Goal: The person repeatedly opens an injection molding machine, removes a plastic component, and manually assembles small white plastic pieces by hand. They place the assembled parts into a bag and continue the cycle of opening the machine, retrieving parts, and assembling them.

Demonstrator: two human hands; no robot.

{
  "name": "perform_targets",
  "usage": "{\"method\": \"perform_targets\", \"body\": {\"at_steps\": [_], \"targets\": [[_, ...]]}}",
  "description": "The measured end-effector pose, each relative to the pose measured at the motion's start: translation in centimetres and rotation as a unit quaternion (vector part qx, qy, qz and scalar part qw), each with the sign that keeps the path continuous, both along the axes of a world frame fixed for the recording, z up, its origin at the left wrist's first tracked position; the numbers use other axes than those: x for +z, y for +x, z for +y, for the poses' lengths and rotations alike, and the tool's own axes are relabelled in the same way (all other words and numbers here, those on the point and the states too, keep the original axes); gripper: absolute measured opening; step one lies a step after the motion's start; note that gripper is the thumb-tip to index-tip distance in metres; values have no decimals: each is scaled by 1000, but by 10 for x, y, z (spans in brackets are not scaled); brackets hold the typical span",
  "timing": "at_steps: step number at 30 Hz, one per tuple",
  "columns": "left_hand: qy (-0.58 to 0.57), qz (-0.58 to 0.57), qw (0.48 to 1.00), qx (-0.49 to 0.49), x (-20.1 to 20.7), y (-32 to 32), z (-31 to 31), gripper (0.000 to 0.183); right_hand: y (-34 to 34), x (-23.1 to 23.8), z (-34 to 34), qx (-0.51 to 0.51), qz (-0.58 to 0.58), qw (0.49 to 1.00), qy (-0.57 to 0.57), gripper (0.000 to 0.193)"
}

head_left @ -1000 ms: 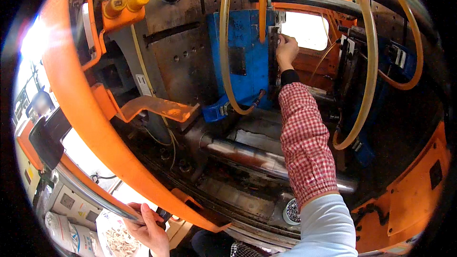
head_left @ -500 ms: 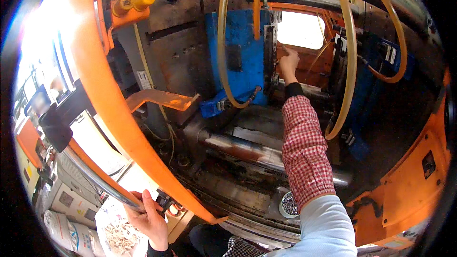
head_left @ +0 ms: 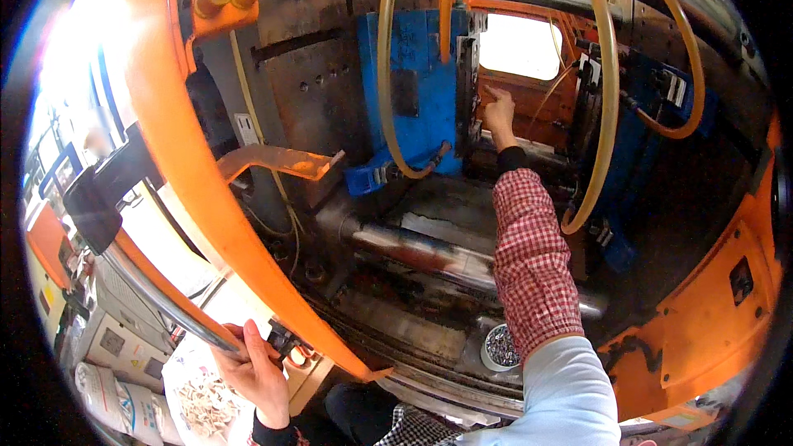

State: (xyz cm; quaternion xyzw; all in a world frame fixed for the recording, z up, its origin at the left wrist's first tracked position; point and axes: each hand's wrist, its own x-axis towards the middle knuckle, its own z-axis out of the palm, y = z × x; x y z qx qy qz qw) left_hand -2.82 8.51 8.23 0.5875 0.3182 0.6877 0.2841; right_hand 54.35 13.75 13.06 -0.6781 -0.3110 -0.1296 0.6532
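Observation:
My right hand [head_left: 500,114] reaches deep between the two halves of a moulding machine, beside the inner face of the blue mould block [head_left: 410,83]. Its index finger points left toward that face and the other fingers are curled; whatever small thing they may hold cannot be made out. At the lower left my left hand [head_left: 258,376] is closed around the lower end of a metal handle bar [head_left: 169,304] by the orange door frame [head_left: 219,215], thumb raised. Below my right forearm stands a white cup [head_left: 500,348] full of small shiny metal pieces.
Translucent hoses [head_left: 609,99] loop down on both sides of my right arm. A second blue mould block [head_left: 632,165] is at the right. Thick steel bars [head_left: 421,252] cross above and below. An orange bracket [head_left: 281,160] juts inward. Pale small parts [head_left: 206,405] lie in a bag.
My right hand has come slightly lower and a little away from the blue mould face. The left hand stays on the handle bar. The whole view has shifted slightly.

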Motion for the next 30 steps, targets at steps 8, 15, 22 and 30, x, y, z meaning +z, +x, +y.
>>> {"method": "perform_targets", "body": {"at_steps": [8,15,22,30], "targets": [[4,5,1000,-4,1,0,-1,15,-19,-21,13,-155,-131,961,-187,46],[15,-4,1000,-4,1,1,-2,12,-11,-36,-4,-119,-109,976,-148,37],[-3,2,1000,-20,3,0,-5,12,-2,-60,13,-93,-97,972,-193,38],[-15,-20,998,-52,1,-1,0,14,-63,-24,-9,-134,-40,985,-104,27]]}}
